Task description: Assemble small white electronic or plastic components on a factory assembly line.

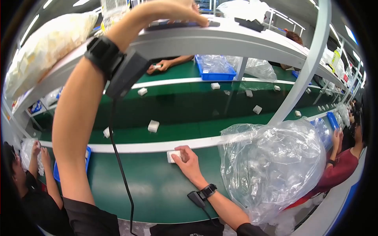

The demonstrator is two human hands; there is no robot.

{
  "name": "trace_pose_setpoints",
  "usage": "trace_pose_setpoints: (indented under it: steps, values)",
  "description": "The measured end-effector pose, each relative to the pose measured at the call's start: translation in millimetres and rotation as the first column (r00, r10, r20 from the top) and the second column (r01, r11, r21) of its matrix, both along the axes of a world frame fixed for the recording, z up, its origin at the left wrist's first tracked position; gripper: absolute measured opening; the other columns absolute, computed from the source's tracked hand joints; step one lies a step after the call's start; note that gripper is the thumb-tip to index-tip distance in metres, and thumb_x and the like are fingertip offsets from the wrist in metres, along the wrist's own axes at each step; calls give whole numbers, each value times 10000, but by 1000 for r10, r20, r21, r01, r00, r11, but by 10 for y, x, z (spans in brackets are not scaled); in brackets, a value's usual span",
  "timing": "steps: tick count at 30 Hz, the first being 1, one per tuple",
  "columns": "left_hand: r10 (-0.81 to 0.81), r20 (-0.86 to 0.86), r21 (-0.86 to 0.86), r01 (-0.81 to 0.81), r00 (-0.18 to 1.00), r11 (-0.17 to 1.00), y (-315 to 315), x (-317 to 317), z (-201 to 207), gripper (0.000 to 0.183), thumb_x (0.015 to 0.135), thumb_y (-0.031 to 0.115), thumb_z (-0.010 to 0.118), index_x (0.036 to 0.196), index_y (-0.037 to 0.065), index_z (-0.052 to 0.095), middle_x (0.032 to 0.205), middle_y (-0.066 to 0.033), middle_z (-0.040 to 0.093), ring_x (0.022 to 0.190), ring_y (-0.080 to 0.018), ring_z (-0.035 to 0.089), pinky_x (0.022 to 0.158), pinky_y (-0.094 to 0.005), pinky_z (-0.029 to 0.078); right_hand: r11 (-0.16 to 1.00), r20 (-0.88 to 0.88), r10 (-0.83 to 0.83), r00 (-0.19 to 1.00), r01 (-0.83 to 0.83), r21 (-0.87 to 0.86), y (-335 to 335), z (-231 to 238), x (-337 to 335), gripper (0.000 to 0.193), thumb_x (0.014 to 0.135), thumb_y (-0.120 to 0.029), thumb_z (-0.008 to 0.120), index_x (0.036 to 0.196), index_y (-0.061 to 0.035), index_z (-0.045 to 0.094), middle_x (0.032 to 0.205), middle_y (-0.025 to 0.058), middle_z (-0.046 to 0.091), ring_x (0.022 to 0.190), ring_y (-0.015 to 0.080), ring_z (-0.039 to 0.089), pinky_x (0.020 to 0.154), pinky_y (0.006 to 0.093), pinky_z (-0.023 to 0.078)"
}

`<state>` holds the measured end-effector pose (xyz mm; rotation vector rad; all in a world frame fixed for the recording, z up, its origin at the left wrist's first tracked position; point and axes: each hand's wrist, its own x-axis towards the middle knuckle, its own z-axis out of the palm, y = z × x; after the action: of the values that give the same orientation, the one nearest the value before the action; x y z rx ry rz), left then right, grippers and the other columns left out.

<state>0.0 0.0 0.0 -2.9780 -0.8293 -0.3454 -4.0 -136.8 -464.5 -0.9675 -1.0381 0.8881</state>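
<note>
My left arm is raised across the left side, and my left hand (177,11) is over the upper shelf. One fingertip rests on or just above a dark flat object (214,24) lying there. The fingers I can make out are apart; the rest are cut off or hidden. Lower down, my right hand (189,162) is closed around a small white block-shaped piece (172,157). It holds the piece just above the green work surface (145,177), by the white rail (130,148). A black strap with a small device is on each wrist.
Several white pieces (153,126) lie on the dark green belt (189,106). A large clear plastic bag (271,169) stands close to my right forearm. A blue tray (89,151) is behind my left arm. Co-workers sit left and right; another person's hands (163,66) work across the belt.
</note>
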Motion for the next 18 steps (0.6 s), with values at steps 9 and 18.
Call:
trace_pose_setpoints:
  steps: [9,18]
  values:
    - [-136,51,-77,140,989,987,105,-98,-349,641,832,493,681,1221,-16,672,1221,-258,643,1142,-345,605,970,-443,468,992,55,40,998,-33,-119,-259,-13,411,275,911,-119,712,1136,-21,588,950,17,644,848,61,591,742,207,472]
    - [87,-59,-182,-96,994,979,713,328,-103,788,748,551,700,1330,26,611,1380,-209,574,1269,-367,531,1044,-522,431,984,122,94,988,-74,-162,-336,70,213,268,916,-102,695,1150,-26,590,923,4,613,730,36,515,588,197,394]
